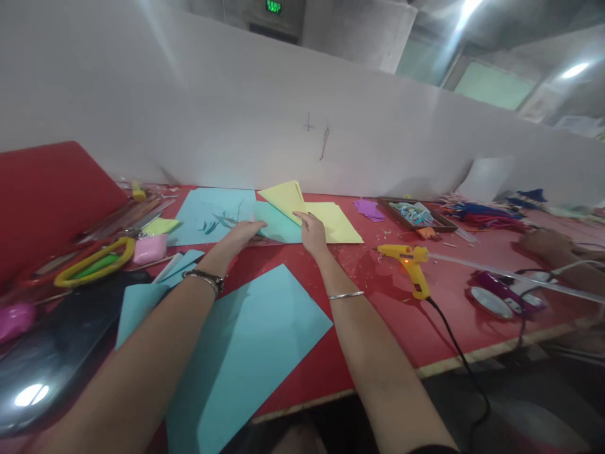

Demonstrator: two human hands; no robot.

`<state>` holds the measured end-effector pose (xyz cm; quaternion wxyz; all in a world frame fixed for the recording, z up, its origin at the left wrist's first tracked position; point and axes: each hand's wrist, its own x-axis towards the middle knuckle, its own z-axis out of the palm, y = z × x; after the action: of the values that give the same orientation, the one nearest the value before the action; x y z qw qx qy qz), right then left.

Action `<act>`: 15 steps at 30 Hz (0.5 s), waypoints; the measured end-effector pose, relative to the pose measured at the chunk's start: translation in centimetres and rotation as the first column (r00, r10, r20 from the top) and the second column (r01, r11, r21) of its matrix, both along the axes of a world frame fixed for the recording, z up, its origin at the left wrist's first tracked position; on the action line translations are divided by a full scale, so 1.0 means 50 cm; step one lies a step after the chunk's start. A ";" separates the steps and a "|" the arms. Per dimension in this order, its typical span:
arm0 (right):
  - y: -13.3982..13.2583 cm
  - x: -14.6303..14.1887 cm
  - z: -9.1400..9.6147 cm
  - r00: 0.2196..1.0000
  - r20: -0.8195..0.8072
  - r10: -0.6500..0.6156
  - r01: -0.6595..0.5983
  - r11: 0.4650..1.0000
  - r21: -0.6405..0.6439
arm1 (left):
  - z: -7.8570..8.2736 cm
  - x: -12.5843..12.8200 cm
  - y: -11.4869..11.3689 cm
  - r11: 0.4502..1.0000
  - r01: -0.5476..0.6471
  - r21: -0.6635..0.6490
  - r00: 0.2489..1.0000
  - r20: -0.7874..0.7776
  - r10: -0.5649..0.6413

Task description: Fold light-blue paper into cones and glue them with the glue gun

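Observation:
My right hand pinches the edge of a yellow sheet of paper, whose corner is lifted and folded over to the left. More yellow paper lies flat beside that hand. My left hand rests at the near edge of light blue paper, its thumb stretched to the right and its other fingers partly hidden. Dark blue-green scraps lie on another light blue sheet to the left. A large light blue sheet lies under and between my forearms, overhanging the front edge.
On the right, a yellow glue gun with a clear stick and black cord lies on the red table. Behind it stand purple paper and a tray. Another person's hand is far right. Yellow-handled scissors lie left.

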<state>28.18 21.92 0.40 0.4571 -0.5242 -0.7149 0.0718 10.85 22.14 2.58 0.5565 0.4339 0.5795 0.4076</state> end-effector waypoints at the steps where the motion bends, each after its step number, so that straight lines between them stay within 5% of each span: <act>1: 0.001 0.001 -0.001 1.000 -0.005 -0.008 0.008 1.000 0.007 | 0.001 -0.001 0.000 0.999 0.031 -0.030 0.999 -0.015 -0.031; 7: 0.006 0.005 -0.003 0.996 -0.056 -0.074 0.077 0.996 0.054 | 0.021 -0.004 -0.014 0.995 0.082 -0.047 0.996 -0.018 -0.083; 15: 0.000 0.005 0.016 0.979 -0.149 -0.139 0.150 0.987 0.064 | 0.114 -0.020 -0.030 0.945 -0.061 0.321 0.998 0.026 0.056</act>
<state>28.42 21.94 1.20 0.5307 -0.5506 -0.6425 0.0492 9.85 20.62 8.26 0.4707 0.4980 0.5135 0.5164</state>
